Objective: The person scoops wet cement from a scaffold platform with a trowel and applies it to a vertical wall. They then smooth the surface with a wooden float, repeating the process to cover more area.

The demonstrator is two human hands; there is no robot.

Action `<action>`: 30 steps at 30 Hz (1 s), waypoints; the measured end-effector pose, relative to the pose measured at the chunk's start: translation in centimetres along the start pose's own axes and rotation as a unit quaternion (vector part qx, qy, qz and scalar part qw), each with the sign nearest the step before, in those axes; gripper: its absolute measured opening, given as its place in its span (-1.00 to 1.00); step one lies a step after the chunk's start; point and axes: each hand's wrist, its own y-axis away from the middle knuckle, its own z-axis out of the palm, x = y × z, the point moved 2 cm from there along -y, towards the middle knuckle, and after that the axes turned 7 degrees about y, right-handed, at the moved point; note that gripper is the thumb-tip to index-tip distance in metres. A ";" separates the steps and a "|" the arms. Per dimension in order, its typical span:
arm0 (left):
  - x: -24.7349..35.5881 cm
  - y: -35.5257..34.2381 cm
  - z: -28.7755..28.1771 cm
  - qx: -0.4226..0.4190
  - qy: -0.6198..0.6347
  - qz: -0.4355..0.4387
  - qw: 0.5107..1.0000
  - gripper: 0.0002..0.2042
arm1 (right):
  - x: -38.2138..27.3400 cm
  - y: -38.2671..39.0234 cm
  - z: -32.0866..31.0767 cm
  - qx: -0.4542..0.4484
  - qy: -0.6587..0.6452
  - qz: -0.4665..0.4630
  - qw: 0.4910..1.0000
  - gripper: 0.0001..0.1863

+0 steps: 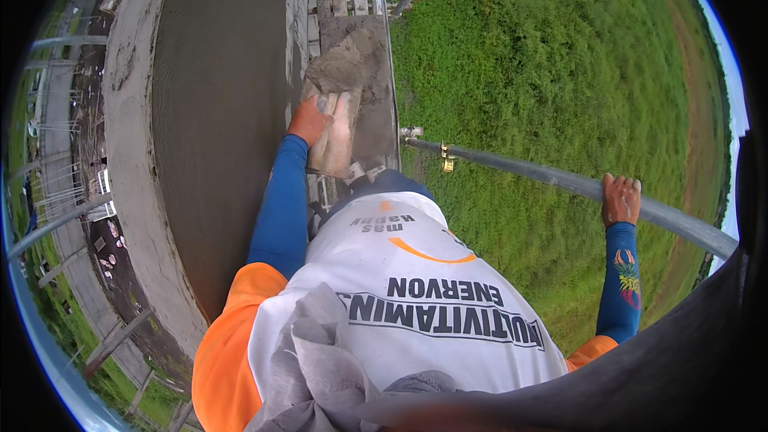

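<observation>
I see the left hand [308, 122] closed around a flat wooden float [336, 140], which is tipped into the heap of wet mortar [344, 64] on the board [376, 124], just right of the grey plastered wall [216, 112]. The right hand [621, 198] is wrapped over the metal scaffold rail [520, 174], well right of the wall, above green grass [544, 72]
</observation>
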 end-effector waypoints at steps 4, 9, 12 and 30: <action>-1.1 0.2 0.2 -0.009 0.025 -0.044 0.999 -0.44 | 0.0 0.2 -0.4 -0.002 0.006 -0.014 1.000 -0.88; -0.7 0.4 -0.1 0.019 0.016 -0.033 0.999 -0.44 | -0.1 0.3 -0.8 -0.026 0.017 -0.021 0.999 -0.85; -0.5 0.7 -0.2 0.031 -0.003 -0.018 0.999 -0.44 | -0.1 0.3 -0.8 -0.015 0.007 -0.017 1.000 -0.84; -0.4 1.9 -0.3 0.032 0.032 -0.003 0.999 -0.47 | -0.4 0.8 -1.1 -0.003 -0.003 -0.011 1.000 -0.90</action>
